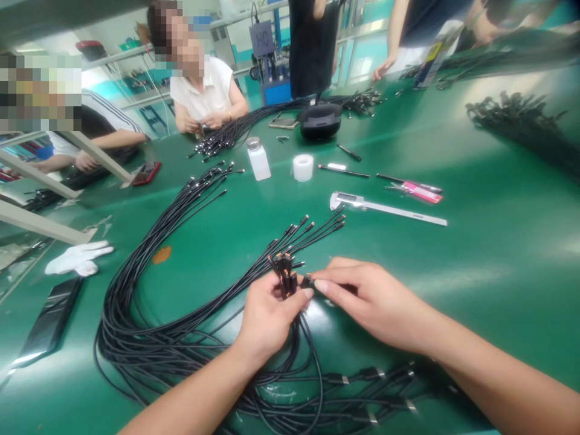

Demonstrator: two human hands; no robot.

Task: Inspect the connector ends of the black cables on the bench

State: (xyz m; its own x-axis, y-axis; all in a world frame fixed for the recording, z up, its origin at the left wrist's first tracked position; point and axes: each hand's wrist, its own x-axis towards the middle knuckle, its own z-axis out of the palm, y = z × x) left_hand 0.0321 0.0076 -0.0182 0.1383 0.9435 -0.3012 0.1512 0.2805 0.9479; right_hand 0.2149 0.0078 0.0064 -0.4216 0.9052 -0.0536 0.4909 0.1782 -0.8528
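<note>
Left hand (268,309): grasping bunch of cable connectors (287,277), tips upward. Right hand (366,295): pinching single connector (307,282) just beside left hand. Advisable: bunch snug, tips level, cables (118,299) slack.

Bare right up the line, the left hand (272,311) and the right hand (378,296) ran back through slim wrists (423,329) into smooth, uncovered forearms (493,368), and there, tipping the right thumb (344,297), was a rounded nail (322,286)!
</note>
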